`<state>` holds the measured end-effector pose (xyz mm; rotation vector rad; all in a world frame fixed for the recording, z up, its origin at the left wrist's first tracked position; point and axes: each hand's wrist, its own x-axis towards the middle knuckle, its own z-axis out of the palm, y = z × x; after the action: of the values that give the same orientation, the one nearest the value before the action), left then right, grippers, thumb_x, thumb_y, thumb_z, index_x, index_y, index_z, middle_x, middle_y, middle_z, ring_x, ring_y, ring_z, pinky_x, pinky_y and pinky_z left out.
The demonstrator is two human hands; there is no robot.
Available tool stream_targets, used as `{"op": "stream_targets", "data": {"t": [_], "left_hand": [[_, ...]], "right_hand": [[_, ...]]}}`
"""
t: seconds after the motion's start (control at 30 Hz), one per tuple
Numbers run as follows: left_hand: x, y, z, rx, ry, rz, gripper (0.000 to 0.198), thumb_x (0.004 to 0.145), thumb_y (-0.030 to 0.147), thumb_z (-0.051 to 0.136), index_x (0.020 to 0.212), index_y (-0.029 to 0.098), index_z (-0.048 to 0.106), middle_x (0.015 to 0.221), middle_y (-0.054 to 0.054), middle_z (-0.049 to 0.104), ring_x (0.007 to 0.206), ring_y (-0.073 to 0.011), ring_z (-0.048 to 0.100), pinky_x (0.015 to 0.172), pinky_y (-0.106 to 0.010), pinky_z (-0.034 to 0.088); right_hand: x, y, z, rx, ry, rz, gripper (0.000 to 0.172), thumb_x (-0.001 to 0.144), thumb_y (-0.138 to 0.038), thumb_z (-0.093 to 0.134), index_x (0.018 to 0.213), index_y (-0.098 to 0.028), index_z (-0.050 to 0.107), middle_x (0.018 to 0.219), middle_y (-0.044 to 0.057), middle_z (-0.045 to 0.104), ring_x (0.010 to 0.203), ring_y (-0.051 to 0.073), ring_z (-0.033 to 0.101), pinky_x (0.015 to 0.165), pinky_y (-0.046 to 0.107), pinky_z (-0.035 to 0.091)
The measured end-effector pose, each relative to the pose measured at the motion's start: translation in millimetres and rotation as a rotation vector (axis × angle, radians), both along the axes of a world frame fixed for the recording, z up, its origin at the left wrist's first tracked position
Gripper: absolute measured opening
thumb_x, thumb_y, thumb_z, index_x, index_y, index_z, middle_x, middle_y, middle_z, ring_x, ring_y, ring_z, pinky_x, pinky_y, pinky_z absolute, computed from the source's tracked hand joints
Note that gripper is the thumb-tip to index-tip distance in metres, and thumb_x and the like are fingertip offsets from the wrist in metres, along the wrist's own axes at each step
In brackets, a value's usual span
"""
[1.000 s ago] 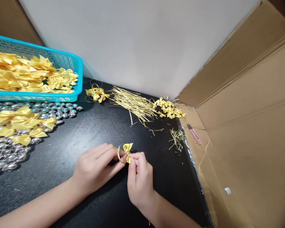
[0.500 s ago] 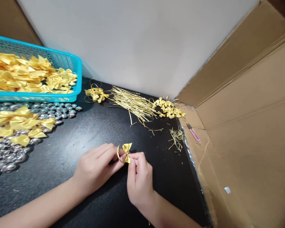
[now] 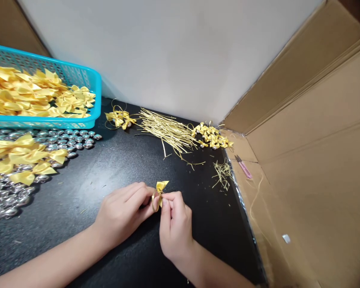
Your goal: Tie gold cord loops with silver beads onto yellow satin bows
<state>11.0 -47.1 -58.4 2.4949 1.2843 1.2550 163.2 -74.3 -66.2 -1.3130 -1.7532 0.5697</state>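
Observation:
Between my two hands is a small yellow ribbon bow [image 3: 161, 187] with a loop of gold cord [image 3: 154, 203] at its left side. My left hand [image 3: 124, 212] pinches the cord and the bow from the left, thumb and forefinger together. My right hand [image 3: 175, 224] meets it from the right, its thumb and forefinger closed at the bow's middle. The fingertips cover the bow's centre, so I cannot see exactly how the cord runs there. Both hands are just above the black tabletop [image 3: 132, 160].
A blue basket [image 3: 97, 96] of yellow bows stands at the back left. Silver beads [image 3: 10, 200] and loose bows [image 3: 24, 154] lie before it. Cut gold cords [image 3: 168, 130], bows with cord [image 3: 211, 136], cord scraps [image 3: 223, 175] and pink snips [image 3: 243, 167] lie farther right.
The bow has turned between my fingers and its lower half is now mostly behind the cord and fingertips. The cord loop looks narrower. My hands have barely moved.

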Motion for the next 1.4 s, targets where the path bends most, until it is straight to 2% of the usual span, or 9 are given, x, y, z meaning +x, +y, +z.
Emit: {"op": "stream_targets", "data": {"t": [0.17, 0.43, 0.5, 0.6, 0.7, 0.77, 0.87, 1.17, 1.4], "left_hand": [[-2.5, -1.1, -0.4, -0.153, -0.154, -0.025, 0.015, 0.092, 0.020, 0.055, 0.077, 0.020, 0.056, 0.064, 0.002, 0.062, 0.054, -0.0111, 0.058, 0.053, -0.021, 0.047], [-7.8, 5.7, 6.9, -0.634, -0.528, -0.023, 0.016, 0.091, 0.025, 0.052, 0.080, 0.019, 0.061, 0.063, 0.000, 0.064, 0.051, -0.0123, 0.061, 0.044, -0.020, 0.050], [-13.4, 6.7, 7.5, -0.680, -0.594, -0.044, 0.018, 0.093, 0.027, 0.048, 0.082, 0.019, 0.059, 0.062, 0.000, 0.061, 0.051, -0.0124, 0.060, 0.043, -0.019, 0.050], [-22.1, 4.4, 9.6, -0.474, -0.574, -0.009, 0.016, 0.092, 0.034, 0.050, 0.097, 0.020, 0.055, 0.073, -0.001, 0.057, 0.057, -0.0139, 0.056, 0.045, -0.022, 0.049], [-24.0, 1.0, 14.5, -0.093, -0.253, 0.022, 0.031, 0.080, 0.037, 0.069, 0.103, 0.022, 0.055, 0.087, -0.005, 0.060, 0.073, -0.0206, 0.058, 0.062, -0.033, 0.051], [-21.6, 0.6, 16.7, 0.004, -0.012, -0.032, 0.021, 0.082, 0.030, 0.067, 0.100, 0.023, 0.059, 0.088, -0.005, 0.067, 0.076, -0.0221, 0.060, 0.068, -0.036, 0.049], [-18.3, 2.5, 15.6, -0.035, 0.134, -0.056, 0.005, 0.089, 0.022, 0.057, 0.092, 0.022, 0.061, 0.083, -0.003, 0.071, 0.071, -0.0205, 0.059, 0.067, -0.035, 0.044], [-19.4, 4.2, 9.5, -0.064, 0.214, -0.031, 0.012, 0.091, 0.024, 0.055, 0.084, 0.020, 0.064, 0.076, -0.003, 0.069, 0.070, -0.0210, 0.055, 0.062, -0.035, 0.036], [-19.0, 6.4, 7.2, -0.093, 0.220, -0.040, 0.018, 0.093, 0.026, 0.052, 0.080, 0.021, 0.063, 0.073, -0.002, 0.067, 0.068, -0.0206, 0.052, 0.062, -0.034, 0.035]], "right_hand": [[0.4, 0.9, 1.8, 0.000, 0.001, -0.002, 0.017, 0.093, -0.013, 0.039, 0.090, -0.018, 0.056, 0.074, 0.006, 0.071, 0.062, 0.017, 0.067, 0.057, 0.025, 0.048], [1.2, 1.8, 3.9, 0.056, -0.050, -0.016, 0.018, 0.090, -0.012, 0.039, 0.089, -0.018, 0.057, 0.068, 0.004, 0.067, 0.054, 0.016, 0.062, 0.051, 0.024, 0.044], [1.1, 1.7, 4.8, 0.084, -0.067, -0.011, 0.018, 0.090, -0.011, 0.040, 0.089, -0.018, 0.057, 0.067, 0.003, 0.067, 0.054, 0.016, 0.061, 0.052, 0.024, 0.045], [1.5, 2.0, 5.3, 0.136, -0.097, 0.001, 0.019, 0.090, -0.010, 0.040, 0.088, -0.018, 0.057, 0.067, 0.003, 0.067, 0.055, 0.016, 0.061, 0.055, 0.025, 0.045], [2.4, 2.9, 4.1, 0.189, -0.130, 0.031, 0.021, 0.091, -0.008, 0.040, 0.089, -0.018, 0.058, 0.069, 0.003, 0.069, 0.059, 0.016, 0.062, 0.058, 0.027, 0.045], [2.9, 3.6, 2.9, 0.210, -0.151, 0.042, 0.021, 0.092, -0.009, 0.039, 0.089, -0.019, 0.058, 0.071, 0.003, 0.070, 0.060, 0.016, 0.062, 0.060, 0.028, 0.045], [2.8, 4.3, 1.1, 0.215, -0.175, 0.038, 0.021, 0.094, -0.010, 0.040, 0.091, -0.019, 0.059, 0.075, 0.004, 0.071, 0.062, 0.017, 0.062, 0.062, 0.028, 0.045], [2.5, 3.8, -0.9, 0.204, -0.198, 0.026, 0.021, 0.095, -0.011, 0.039, 0.092, -0.018, 0.059, 0.074, 0.004, 0.071, 0.063, 0.018, 0.063, 0.063, 0.029, 0.045], [1.9, 4.1, 1.4, 0.196, -0.204, 0.014, 0.022, 0.095, -0.010, 0.038, 0.090, -0.018, 0.058, 0.072, 0.004, 0.070, 0.062, 0.018, 0.064, 0.063, 0.028, 0.045]]}}
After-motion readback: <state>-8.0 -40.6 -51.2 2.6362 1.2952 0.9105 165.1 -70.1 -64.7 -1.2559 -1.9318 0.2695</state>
